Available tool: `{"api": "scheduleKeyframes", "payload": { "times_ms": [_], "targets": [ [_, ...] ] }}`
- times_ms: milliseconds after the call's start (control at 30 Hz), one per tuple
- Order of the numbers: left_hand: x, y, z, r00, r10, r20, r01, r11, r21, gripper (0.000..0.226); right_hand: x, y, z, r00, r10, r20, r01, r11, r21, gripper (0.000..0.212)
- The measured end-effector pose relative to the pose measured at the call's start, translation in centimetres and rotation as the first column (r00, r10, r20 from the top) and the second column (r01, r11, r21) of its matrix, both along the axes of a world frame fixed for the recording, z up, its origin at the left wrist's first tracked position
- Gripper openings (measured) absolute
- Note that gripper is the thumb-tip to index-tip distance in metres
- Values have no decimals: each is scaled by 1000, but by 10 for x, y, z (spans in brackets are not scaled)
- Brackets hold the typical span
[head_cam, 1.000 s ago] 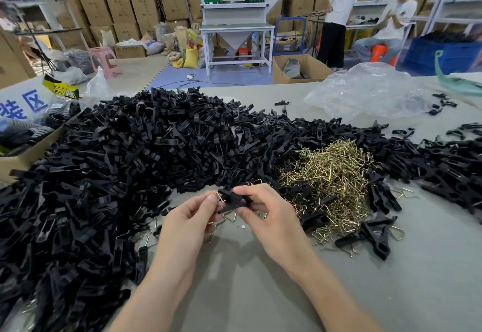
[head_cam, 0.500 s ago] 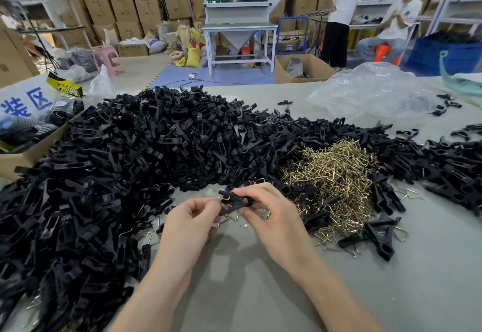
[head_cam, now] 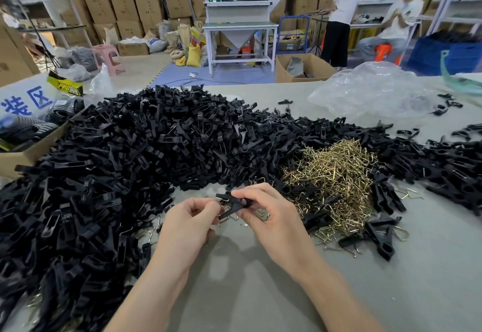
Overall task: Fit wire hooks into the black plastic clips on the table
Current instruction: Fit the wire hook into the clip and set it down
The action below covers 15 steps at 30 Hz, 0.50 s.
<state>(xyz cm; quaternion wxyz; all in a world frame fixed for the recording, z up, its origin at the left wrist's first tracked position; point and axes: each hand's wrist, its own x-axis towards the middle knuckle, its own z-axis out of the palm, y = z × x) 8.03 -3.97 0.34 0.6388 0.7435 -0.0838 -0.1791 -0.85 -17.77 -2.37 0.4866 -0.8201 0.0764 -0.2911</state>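
A black plastic clip point(head_cam: 232, 205) is held above the grey table point(head_cam: 260, 292), between both hands. My right hand point(head_cam: 271, 217) grips its right end with curled fingers. My left hand point(head_cam: 187, 224) pinches a wire hook point(head_cam: 226, 209) at the clip's left end; most of the hook is hidden by my fingers. A huge heap of black clips point(head_cam: 135, 164) spreads across the table's left and middle. Right of my hands lies a pile of brass-coloured wire hooks point(head_cam: 336, 183).
More black clips point(head_cam: 448, 167) stretch to the right edge. A crumpled clear plastic bag point(head_cam: 370, 94) lies at the back right. A cardboard box point(head_cam: 23, 154) stands at the left edge. Two people point(head_cam: 341, 16) are at benches far behind the table.
The clip has tilted between my fingers, its left end lower now. My left hand's fingers have closed in on the hook at the clip's end. Both hands stay at the same spot.
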Motion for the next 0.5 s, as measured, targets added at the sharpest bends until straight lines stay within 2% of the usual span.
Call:
{"api": "scheduleKeyframes", "payload": {
  "times_ms": [500],
  "targets": [
    [-3, 0, 0, 999, -9, 47, 10, 1000, -6, 11, 1, 1, 2, 999, 14, 29, -14, 1000, -3, 34]
  ]
}}
